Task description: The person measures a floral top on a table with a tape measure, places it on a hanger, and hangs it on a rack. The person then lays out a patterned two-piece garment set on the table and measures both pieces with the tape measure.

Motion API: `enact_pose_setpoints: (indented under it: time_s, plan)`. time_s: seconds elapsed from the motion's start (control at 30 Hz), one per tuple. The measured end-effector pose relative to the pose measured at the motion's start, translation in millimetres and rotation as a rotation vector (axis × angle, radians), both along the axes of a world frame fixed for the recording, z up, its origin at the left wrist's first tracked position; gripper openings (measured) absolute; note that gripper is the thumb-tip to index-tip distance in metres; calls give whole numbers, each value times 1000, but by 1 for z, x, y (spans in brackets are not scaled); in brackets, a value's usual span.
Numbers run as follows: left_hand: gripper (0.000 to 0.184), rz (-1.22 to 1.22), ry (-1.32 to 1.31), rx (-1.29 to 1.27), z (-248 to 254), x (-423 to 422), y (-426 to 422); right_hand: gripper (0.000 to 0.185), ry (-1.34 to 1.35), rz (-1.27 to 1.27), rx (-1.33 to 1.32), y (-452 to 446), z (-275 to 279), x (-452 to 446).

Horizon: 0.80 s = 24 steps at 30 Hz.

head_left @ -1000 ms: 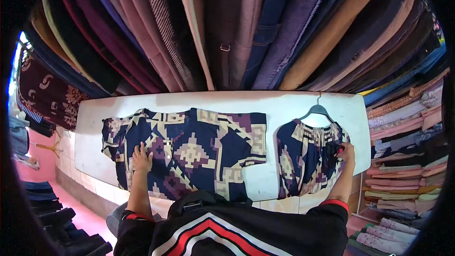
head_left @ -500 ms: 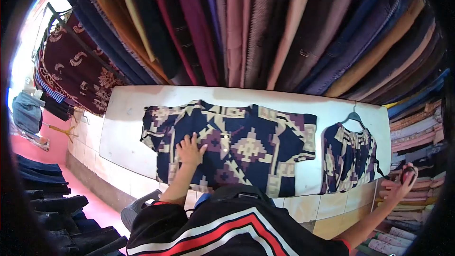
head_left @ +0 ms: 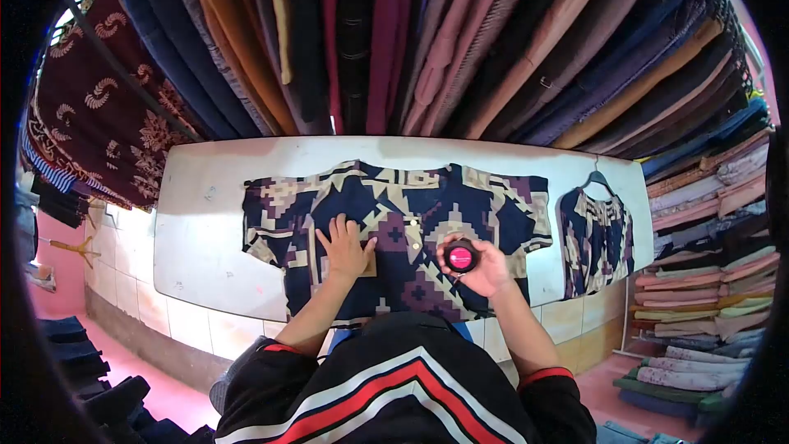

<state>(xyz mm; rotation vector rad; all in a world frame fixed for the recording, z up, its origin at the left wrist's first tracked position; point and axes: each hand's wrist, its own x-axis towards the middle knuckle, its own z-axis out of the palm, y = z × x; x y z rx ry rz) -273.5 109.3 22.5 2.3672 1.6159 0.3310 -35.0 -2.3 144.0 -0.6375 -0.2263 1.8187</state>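
Note:
A navy, cream and purple patterned garment [head_left: 403, 230] lies spread on the white table [head_left: 205, 255]. My left hand [head_left: 345, 248] rests flat on its left part, fingers apart. Over the garment's right part, my right hand [head_left: 481, 267] has its fingers round a small round black object with a pink top [head_left: 460, 257]. To the right lies a gathered piece in the same pattern [head_left: 596, 239], with a dark hanger [head_left: 596, 181] at its top.
Trousers in many colours [head_left: 353, 41] hang in a row beyond the table. Folded clothes [head_left: 699, 280] are stacked at the right. Dark folded jeans [head_left: 74, 354] sit at the lower left. A maroon patterned cloth [head_left: 107, 107] hangs at the left.
My right hand has come back from the far right to the spread garment, bringing the round object. My left hand stays on the garment. The view has shifted.

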Motion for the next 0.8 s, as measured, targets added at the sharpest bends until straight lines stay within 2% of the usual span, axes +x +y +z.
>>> enact_pose_setpoints:
  time_s: [0.17,0.2,0.3,0.33,0.37,0.43,0.47,0.57,0.6,0.7,0.8]
  plan:
    - [43,-124,-397,-97,7,-36,29,38,-50,89,-75,29,-19,-23]
    - [37,-79,-584,-69,8,-43,38,37,-53,78,-133,34,-21,-26]
    - [33,254,-510,206,11,-81,62,36,-155,53,-83,46,-47,-33]
    - [35,359,-339,302,1,-99,70,39,-136,54,-116,50,-54,-35]
    - [46,445,-214,179,-7,-116,75,39,-12,85,-147,54,-69,-34]
    - [56,497,-41,54,-21,-147,80,41,-74,89,-244,64,-75,-40]
    - [59,498,-6,-35,-27,-158,80,36,31,115,-295,70,-80,-40]
    - [59,466,123,-31,-12,-162,76,31,-238,160,-227,84,-55,-55]
    - [60,477,173,-7,-14,-161,79,37,-255,199,-169,87,-60,-54]
    - [61,323,172,71,-10,-161,85,39,-152,235,-198,95,-77,-50]
    - [59,521,22,-36,-8,-153,93,32,162,197,-160,102,-75,-57]
